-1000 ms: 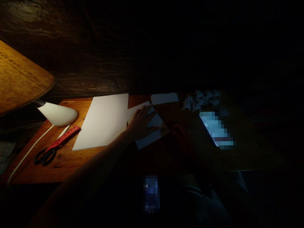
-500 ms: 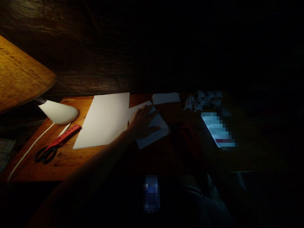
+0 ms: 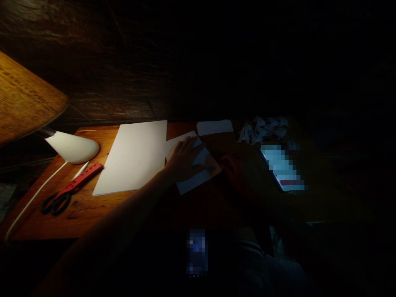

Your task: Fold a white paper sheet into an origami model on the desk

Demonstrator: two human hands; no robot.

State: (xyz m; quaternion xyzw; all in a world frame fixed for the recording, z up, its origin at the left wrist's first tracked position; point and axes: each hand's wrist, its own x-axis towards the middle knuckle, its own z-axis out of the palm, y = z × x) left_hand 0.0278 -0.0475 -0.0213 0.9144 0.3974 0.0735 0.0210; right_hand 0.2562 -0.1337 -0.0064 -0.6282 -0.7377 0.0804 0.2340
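Observation:
My left hand lies flat on a tilted, roughly square sheet of white paper, its fingers spread toward the far edge. At the sheet's right corner, my right hand is in deep shadow. Its fingers seem bent, but the dark hides their exact pose and whether they touch the corner. To the left, a larger stack of white paper lies beside the square sheet. A smaller white paper piece rests behind my left hand.
A lamp stands at the left of the wooden table. Before it lie black-handled scissors by a red perforated strip. Folded paper shapes sit at the back right, behind a lit phone.
My right hand has moved left, up to the right corner of the square sheet. My left hand stays flat on the paper. The view has shifted slightly.

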